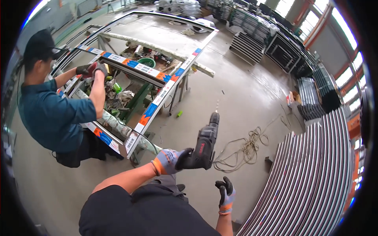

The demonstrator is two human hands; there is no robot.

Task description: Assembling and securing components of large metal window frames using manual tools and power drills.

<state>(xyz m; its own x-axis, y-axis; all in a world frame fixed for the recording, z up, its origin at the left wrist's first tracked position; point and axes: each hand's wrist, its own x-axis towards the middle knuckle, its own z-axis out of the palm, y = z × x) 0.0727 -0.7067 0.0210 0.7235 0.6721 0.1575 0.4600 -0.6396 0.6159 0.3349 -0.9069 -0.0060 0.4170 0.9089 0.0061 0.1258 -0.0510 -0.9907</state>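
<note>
concrete workshop floor (pixel 244 90) spreads under everything, with racks of metal profiles (pixel 315 173) curving along the right and a tangle of cord (pixel 246 147) lying near them. left hand (pixel 169 160), in a grey and orange glove, is closed around the grip of a black drill (pixel 204 143), held up in the air with its bit pointing up and away over the floor. right hand (pixel 225 194), gloved too, hangs apart below the drill, fingers loosely spread and holding nothing. a co-worker (pixel 51 106) in a blue shirt, on the left, seems to press both gloved hands on a taped window frame (pixel 157 96) resting on trestles.
</note>
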